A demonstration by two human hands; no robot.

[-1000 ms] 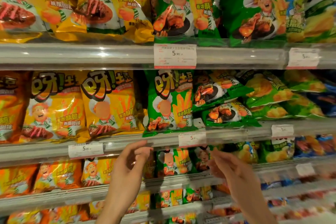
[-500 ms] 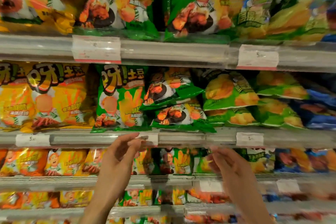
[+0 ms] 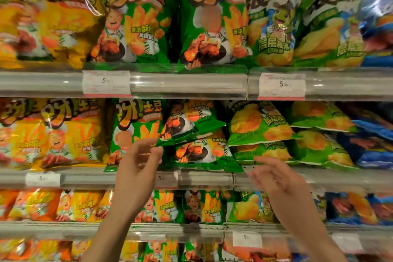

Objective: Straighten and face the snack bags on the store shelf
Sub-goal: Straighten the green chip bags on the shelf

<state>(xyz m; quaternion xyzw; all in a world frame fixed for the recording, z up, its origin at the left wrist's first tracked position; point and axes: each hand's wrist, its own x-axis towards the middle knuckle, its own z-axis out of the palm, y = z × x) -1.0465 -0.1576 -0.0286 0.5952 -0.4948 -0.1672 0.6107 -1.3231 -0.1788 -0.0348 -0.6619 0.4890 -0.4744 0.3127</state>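
On the middle shelf (image 3: 206, 178) two dark green snack bags lie flat, one stacked on the other: the upper fallen bag (image 3: 191, 121) and the lower fallen bag (image 3: 202, 153). An upright green bag (image 3: 136, 130) stands just left of them. My left hand (image 3: 138, 168) is raised in front of the upright bag, fingers apart, fingertips at the left corner of the upper fallen bag. My right hand (image 3: 276, 178) hovers with spread fingers at the shelf edge, below the right corner of the lower fallen bag. Neither hand holds anything.
Light green chip bags (image 3: 259, 123) lie stacked flat to the right, with blue bags (image 3: 372, 147) beyond. Yellow bags (image 3: 70, 134) stand upright on the left. The top shelf (image 3: 187, 83) carries upright green and yellow bags. Price tags (image 3: 281, 86) sit on the shelf rails.
Both hands have risen from the shelf rail to the level of the fallen green bags. The view has shifted right and tilted up, showing more of the top shelf.
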